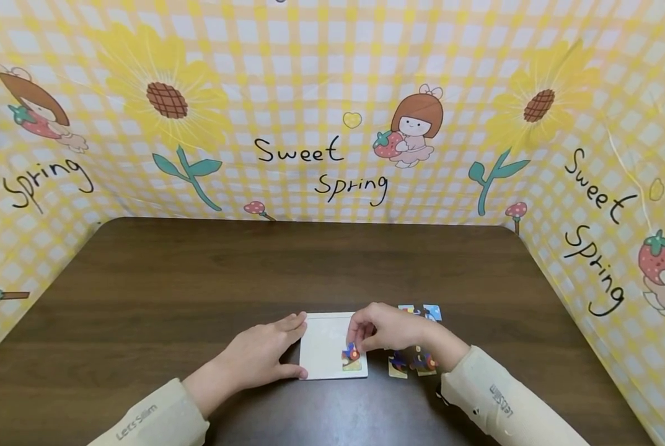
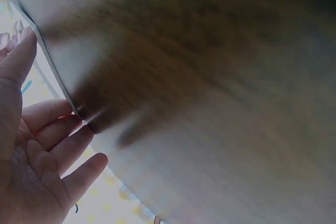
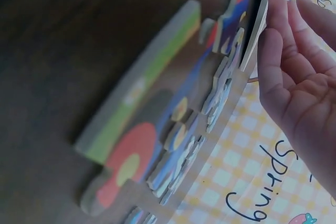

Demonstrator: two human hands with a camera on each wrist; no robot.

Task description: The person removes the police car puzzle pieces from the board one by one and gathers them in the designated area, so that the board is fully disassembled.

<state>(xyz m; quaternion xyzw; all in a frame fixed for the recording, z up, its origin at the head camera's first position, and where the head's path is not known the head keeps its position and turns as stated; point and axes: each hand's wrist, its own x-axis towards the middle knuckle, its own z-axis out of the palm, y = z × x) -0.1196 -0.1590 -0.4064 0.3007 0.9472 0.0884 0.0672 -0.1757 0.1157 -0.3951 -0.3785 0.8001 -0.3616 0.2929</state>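
Observation:
A white puzzle board lies on the dark table in the head view. My left hand is at its left edge, fingertips by the upper corner and thumb by the lower one. The left wrist view shows those left fingers fairly straight against the board's edge. Over the board's right side, my right hand pinches the top of a jigsaw piece between thumb and fingertips. This piece is blue, red and sandy yellow and lies in the board's lower right corner. In the right wrist view my right hand partly hides it.
Several loose jigsaw pieces lie right of the board, some hidden under my right forearm. The right wrist view shows one close up, a piece with a red wheel. A yellow checked cloth hangs around the table's back and sides.

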